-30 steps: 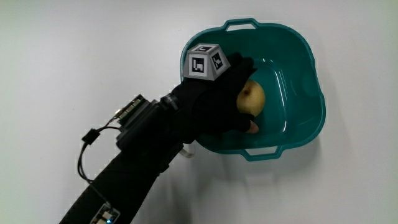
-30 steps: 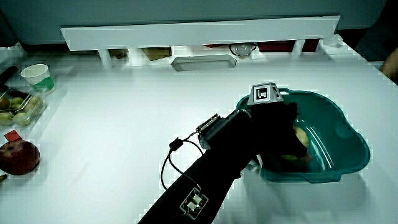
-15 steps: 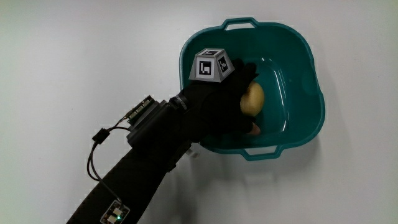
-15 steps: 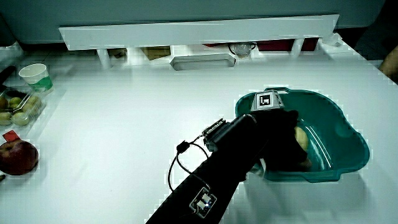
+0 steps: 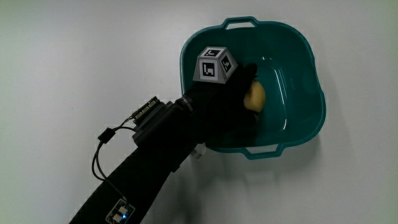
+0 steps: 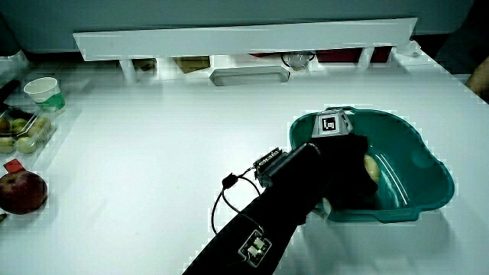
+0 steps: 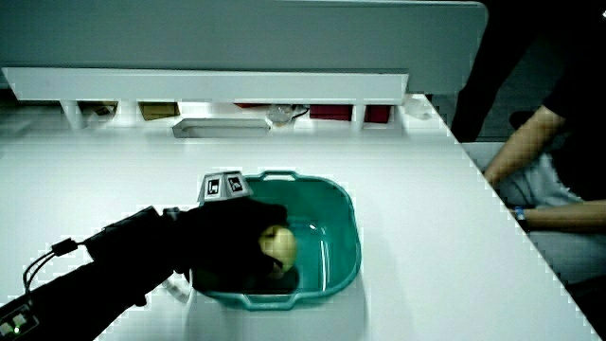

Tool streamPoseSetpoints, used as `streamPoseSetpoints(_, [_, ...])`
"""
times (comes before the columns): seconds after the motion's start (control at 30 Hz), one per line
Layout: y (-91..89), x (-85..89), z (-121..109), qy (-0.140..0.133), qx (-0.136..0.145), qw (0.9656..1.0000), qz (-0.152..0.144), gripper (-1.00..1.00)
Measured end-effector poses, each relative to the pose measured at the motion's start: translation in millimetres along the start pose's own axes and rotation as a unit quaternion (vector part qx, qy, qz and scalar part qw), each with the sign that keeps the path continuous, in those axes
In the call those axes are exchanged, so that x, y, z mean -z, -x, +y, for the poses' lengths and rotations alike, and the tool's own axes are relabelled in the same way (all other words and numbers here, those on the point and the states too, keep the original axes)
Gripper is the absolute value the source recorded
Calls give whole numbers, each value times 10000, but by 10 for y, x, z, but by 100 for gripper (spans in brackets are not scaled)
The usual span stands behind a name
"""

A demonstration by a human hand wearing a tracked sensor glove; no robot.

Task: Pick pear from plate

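Observation:
A yellow pear sits inside a teal basin with two handles; no plate shows. The gloved hand reaches into the basin and its fingers curl around the pear, covering most of it in the main view. The patterned cube rides on the hand's back. The forearm crosses the basin's rim nearest the person, with a small box and cable on its sleeve.
In a side view, a red apple, a clear tub of small fruit and a green-banded cup lie at the table's edge. A low white partition with a grey tray runs along the table.
The hand has pushed a little deeper into the basin and closed further around the pear, hiding more of it. The basin has not moved.

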Motion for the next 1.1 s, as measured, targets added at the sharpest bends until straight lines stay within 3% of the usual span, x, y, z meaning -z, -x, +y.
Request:
streamPoseSetpoints(0.07, [-10, -4, -14, -56, -15, 10000, 17, 100])
streamPoseSetpoints(0.27, [-2, -16, -53, -271, 180, 9995, 10, 100])
streamPoseSetpoints(0.43, [-60, -170, -183, -460, 330, 9984, 16, 100])
streamPoseSetpoints(0.6, [-78, -335, -349, -709, 577, 9958, 9, 100])
streamPoseSetpoints(0.67, [-55, -388, -388, -886, 736, 9933, 33, 100])
streamPoseSetpoints(0.7, [5, -375, -327, -985, 1012, 9900, 6, 100])
streamPoseSetpoints(0.73, [-8, -435, -416, -888, 853, 9922, -188, 100])
streamPoseSetpoints(0.77, [-34, -516, -528, -964, 866, 9915, -65, 100])
streamPoseSetpoints(0.8, [5, -531, -534, -1039, 953, 9899, -126, 100])
streamPoseSetpoints(0.87, [14, -630, -665, -1026, 812, 9912, -189, 100])
streamPoseSetpoints(0.9, [64, -635, -667, -1062, 1016, 9888, -270, 100])
streamPoseSetpoints(1.0, [159, -723, -816, -1177, 1137, 9853, -491, 100])
streamPoseSetpoints(1.03, [198, -755, -863, -1308, 1019, 9861, -93, 100])
streamPoseSetpoints(1.07, [210, -800, -961, -1277, 743, 9888, -215, 100])
streamPoseSetpoints(1.1, [305, -814, -947, -1543, 1334, 9790, 4, 100])
